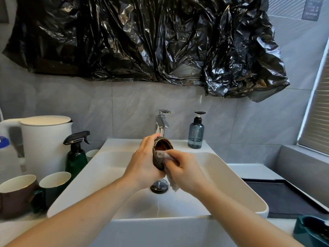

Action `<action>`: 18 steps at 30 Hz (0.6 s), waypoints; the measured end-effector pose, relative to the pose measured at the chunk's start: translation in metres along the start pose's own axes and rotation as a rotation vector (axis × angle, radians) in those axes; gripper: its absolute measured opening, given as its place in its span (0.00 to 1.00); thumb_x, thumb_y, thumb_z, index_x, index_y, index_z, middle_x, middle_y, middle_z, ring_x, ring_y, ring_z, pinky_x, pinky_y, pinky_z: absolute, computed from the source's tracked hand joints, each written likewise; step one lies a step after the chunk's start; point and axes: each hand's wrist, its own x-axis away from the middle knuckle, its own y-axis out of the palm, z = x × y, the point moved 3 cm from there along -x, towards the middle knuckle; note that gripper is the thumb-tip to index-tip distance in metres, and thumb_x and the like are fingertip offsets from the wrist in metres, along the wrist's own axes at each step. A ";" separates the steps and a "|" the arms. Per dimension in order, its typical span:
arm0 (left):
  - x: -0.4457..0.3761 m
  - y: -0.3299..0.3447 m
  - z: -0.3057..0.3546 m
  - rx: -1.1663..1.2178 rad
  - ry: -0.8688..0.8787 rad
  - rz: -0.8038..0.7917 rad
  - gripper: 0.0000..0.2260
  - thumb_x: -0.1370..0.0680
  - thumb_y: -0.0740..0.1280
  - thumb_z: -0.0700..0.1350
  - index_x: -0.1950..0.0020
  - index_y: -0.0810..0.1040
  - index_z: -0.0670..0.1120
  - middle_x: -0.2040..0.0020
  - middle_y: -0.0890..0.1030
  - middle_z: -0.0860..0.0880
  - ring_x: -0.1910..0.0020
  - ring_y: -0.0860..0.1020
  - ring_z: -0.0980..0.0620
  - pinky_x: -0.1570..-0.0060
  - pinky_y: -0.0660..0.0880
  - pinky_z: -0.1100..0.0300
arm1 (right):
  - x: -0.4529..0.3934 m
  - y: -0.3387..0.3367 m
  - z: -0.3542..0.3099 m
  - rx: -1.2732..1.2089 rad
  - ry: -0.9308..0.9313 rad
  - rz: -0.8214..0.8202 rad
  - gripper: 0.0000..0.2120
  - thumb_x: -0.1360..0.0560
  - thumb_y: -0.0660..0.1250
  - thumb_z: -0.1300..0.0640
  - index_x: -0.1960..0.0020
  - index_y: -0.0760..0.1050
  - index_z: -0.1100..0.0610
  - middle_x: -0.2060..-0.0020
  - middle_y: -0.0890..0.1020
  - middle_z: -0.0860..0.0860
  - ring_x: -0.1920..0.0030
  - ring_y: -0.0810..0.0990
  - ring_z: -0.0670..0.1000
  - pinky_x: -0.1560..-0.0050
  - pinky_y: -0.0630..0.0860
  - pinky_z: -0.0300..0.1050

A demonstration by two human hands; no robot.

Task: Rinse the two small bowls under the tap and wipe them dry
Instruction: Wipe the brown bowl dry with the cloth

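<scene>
Above the sink (231,168), the left hand (142,166) has its grip closed around a small brown bowl (161,148), tilted on its side. The right hand (185,172) grips a pale cloth (166,155) and presses it on the bowl's rim, just below the tap (161,123).

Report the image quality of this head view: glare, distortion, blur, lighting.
Head view: strong specular glare across the crumpled black plastic sheet; wide-angle distortion bends the window frame and basin edges; left-edge mugs look soft; daylight from the right lights the left hand, right hand, small bowl and cloth evenly.

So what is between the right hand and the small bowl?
A grey cloth, pressed by the right hand against the small bowl; the head view shows it.
</scene>
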 end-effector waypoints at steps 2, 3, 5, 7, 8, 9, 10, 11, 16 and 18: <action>-0.001 0.001 -0.001 -0.005 -0.010 0.003 0.47 0.39 0.81 0.47 0.23 0.64 0.57 0.30 0.71 0.59 0.36 0.76 0.55 0.40 0.75 0.59 | -0.002 -0.007 0.003 -0.131 0.081 0.091 0.11 0.18 0.63 0.60 0.55 0.81 0.56 0.67 0.84 0.53 0.66 0.82 0.52 0.63 0.78 0.49; -0.001 0.000 -0.002 -0.019 -0.012 0.005 0.46 0.38 0.80 0.47 0.24 0.63 0.58 0.30 0.71 0.59 0.35 0.76 0.54 0.40 0.76 0.57 | -0.003 -0.011 0.006 -0.186 0.120 0.159 0.11 0.18 0.62 0.60 0.56 0.81 0.57 0.66 0.85 0.55 0.66 0.83 0.54 0.63 0.79 0.51; 0.000 -0.002 -0.003 -0.070 -0.024 -0.010 0.47 0.38 0.78 0.46 0.24 0.61 0.61 0.29 0.69 0.61 0.35 0.76 0.52 0.41 0.77 0.52 | -0.004 -0.022 0.017 -0.252 0.192 0.334 0.12 0.18 0.62 0.59 0.56 0.82 0.54 0.65 0.85 0.53 0.63 0.85 0.55 0.61 0.84 0.58; 0.002 -0.003 -0.002 -0.127 -0.035 -0.048 0.48 0.37 0.78 0.46 0.23 0.58 0.62 0.27 0.67 0.63 0.35 0.76 0.51 0.43 0.78 0.51 | -0.006 -0.033 0.025 -0.287 0.228 0.466 0.12 0.17 0.62 0.58 0.54 0.82 0.52 0.63 0.86 0.52 0.59 0.86 0.55 0.58 0.85 0.58; 0.002 -0.003 -0.001 -0.155 -0.028 -0.065 0.49 0.37 0.78 0.46 0.22 0.56 0.61 0.26 0.66 0.63 0.34 0.76 0.50 0.43 0.78 0.51 | -0.007 -0.035 0.028 -0.286 0.213 0.493 0.11 0.16 0.62 0.58 0.51 0.82 0.52 0.61 0.86 0.51 0.58 0.86 0.52 0.57 0.84 0.53; 0.003 -0.002 0.001 -0.183 -0.011 -0.078 0.49 0.36 0.78 0.47 0.21 0.55 0.61 0.24 0.66 0.62 0.34 0.76 0.50 0.43 0.78 0.51 | -0.007 -0.035 0.028 -0.284 0.187 0.482 0.10 0.16 0.62 0.58 0.49 0.82 0.51 0.60 0.86 0.49 0.59 0.85 0.49 0.59 0.82 0.45; 0.003 0.000 0.004 -0.211 0.011 -0.092 0.49 0.36 0.78 0.47 0.20 0.55 0.60 0.23 0.65 0.61 0.34 0.76 0.49 0.43 0.78 0.51 | -0.008 -0.032 0.027 -0.279 0.157 0.441 0.10 0.15 0.62 0.57 0.46 0.82 0.51 0.60 0.86 0.47 0.60 0.84 0.46 0.61 0.79 0.39; 0.003 0.002 0.007 -0.236 0.033 -0.106 0.49 0.35 0.77 0.46 0.20 0.54 0.59 0.22 0.64 0.61 0.34 0.77 0.48 0.44 0.78 0.50 | -0.010 -0.026 0.026 -0.270 0.127 0.381 0.10 0.15 0.62 0.56 0.44 0.82 0.49 0.61 0.85 0.44 0.62 0.82 0.45 0.62 0.76 0.38; 0.004 0.009 0.012 -0.257 0.080 -0.111 0.46 0.34 0.76 0.47 0.21 0.56 0.57 0.26 0.68 0.58 0.41 0.80 0.45 0.53 0.79 0.49 | -0.014 -0.005 0.019 -0.207 -0.040 0.225 0.14 0.15 0.62 0.57 0.33 0.80 0.47 0.48 0.86 0.40 0.47 0.84 0.42 0.47 0.78 0.37; 0.005 0.008 0.013 -0.255 0.098 -0.102 0.46 0.34 0.77 0.47 0.21 0.57 0.57 0.25 0.67 0.59 0.41 0.80 0.45 0.53 0.79 0.50 | -0.014 -0.006 0.018 -0.184 -0.041 0.210 0.15 0.15 0.61 0.57 0.33 0.80 0.46 0.49 0.86 0.40 0.48 0.83 0.41 0.48 0.77 0.35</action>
